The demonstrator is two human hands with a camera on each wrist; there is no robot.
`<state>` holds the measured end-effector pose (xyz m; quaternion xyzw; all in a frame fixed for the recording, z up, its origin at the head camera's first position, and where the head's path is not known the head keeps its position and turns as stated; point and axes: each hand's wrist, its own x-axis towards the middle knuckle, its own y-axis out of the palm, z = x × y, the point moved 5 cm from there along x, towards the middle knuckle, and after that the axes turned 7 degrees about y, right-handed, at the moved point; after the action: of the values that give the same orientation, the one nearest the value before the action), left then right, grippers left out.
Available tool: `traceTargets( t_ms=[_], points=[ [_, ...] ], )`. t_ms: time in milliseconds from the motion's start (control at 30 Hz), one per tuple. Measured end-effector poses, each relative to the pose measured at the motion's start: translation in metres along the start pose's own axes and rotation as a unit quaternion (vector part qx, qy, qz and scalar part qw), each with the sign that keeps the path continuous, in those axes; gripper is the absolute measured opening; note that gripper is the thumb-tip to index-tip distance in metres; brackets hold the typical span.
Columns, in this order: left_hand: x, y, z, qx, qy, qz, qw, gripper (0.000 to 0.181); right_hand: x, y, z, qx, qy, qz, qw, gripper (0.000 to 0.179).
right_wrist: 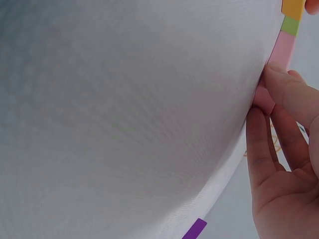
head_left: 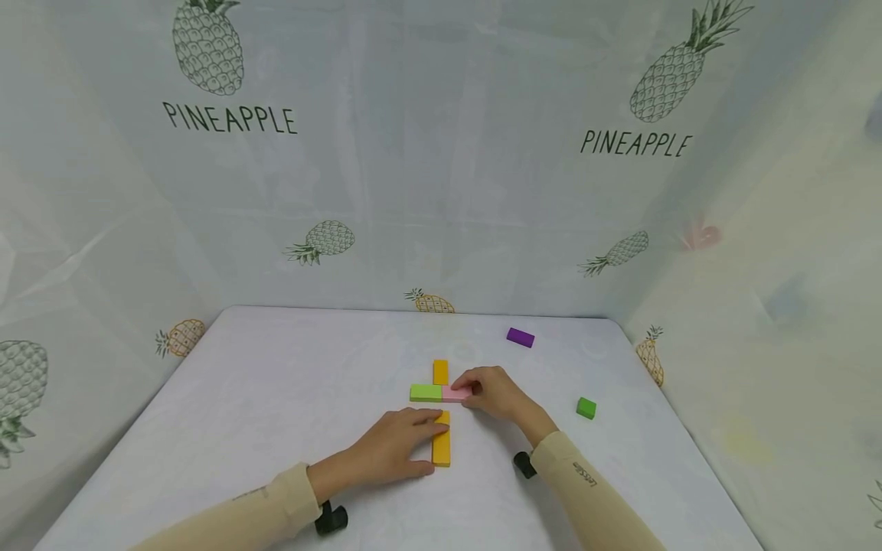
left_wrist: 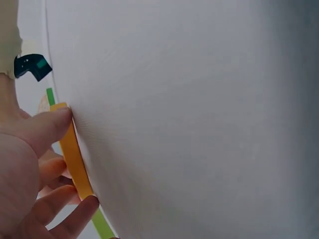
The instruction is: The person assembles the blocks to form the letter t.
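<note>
My left hand (head_left: 390,448) holds an orange block (head_left: 442,453) lying lengthwise toward me, thumb near its close end and fingertips at its far end. A pink block (head_left: 450,395) is pinched between the thumb and fingers of my right hand (head_left: 501,394), which cover its right end. The pink block's left end meets a light green block (head_left: 425,393), the two forming a crosswise row. Behind that row, a second orange block (head_left: 440,372) stands out away from me. In the left wrist view, my thumb and fingertips touch the orange block (left_wrist: 75,157).
A purple block (head_left: 520,337) lies at the back right of the white table (head_left: 289,383). Farther right is a small green block (head_left: 586,408). Black wrist devices (head_left: 332,519) show under both sleeves. A pineapple-print curtain (head_left: 427,153) hangs behind and at the sides.
</note>
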<state>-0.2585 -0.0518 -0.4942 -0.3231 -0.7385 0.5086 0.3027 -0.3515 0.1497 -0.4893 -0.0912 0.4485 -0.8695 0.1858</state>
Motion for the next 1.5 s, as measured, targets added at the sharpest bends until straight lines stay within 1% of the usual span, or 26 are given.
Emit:
traceTargets(
  t_ms=[133, 433, 700, 833, 1067, 1300, 1500],
  points=[
    [-0.001, 0.000, -0.002, -0.005, -0.001, -0.005, 1.0000, 0.061, 0.000, 0.000, -0.001, -0.002, 0.005, 0.000, 1.0000, 0.027],
    [0.002, 0.004, 0.001, -0.017, -0.003, -0.001, 0.9999, 0.061, 0.001, 0.002, -0.001, 0.007, 0.018, -0.001, 0.9998, 0.025],
    [0.003, 0.003, 0.002, -0.016, -0.007, 0.000, 0.9999, 0.061, 0.000, 0.001, 0.001, 0.011, 0.016, 0.002, 0.9998, 0.025],
    [0.004, 0.001, 0.001, -0.013, -0.004, -0.008, 0.9999, 0.061, 0.001, 0.001, 0.000, 0.007, 0.018, 0.003, 0.9998, 0.025],
    [0.006, 0.001, 0.003, -0.007, -0.009, -0.012, 0.9999, 0.060, 0.001, 0.001, -0.002, 0.016, 0.024, 0.003, 0.9996, 0.026],
    [0.007, -0.005, 0.002, -0.010, -0.006, -0.017, 0.9998, 0.058, 0.002, 0.002, -0.001, 0.008, 0.015, 0.004, 0.9999, 0.026],
    [0.010, -0.003, 0.005, -0.005, -0.001, -0.019, 0.9998, 0.058, 0.002, 0.002, -0.001, 0.011, 0.011, 0.004, 0.9999, 0.026]
  ],
)
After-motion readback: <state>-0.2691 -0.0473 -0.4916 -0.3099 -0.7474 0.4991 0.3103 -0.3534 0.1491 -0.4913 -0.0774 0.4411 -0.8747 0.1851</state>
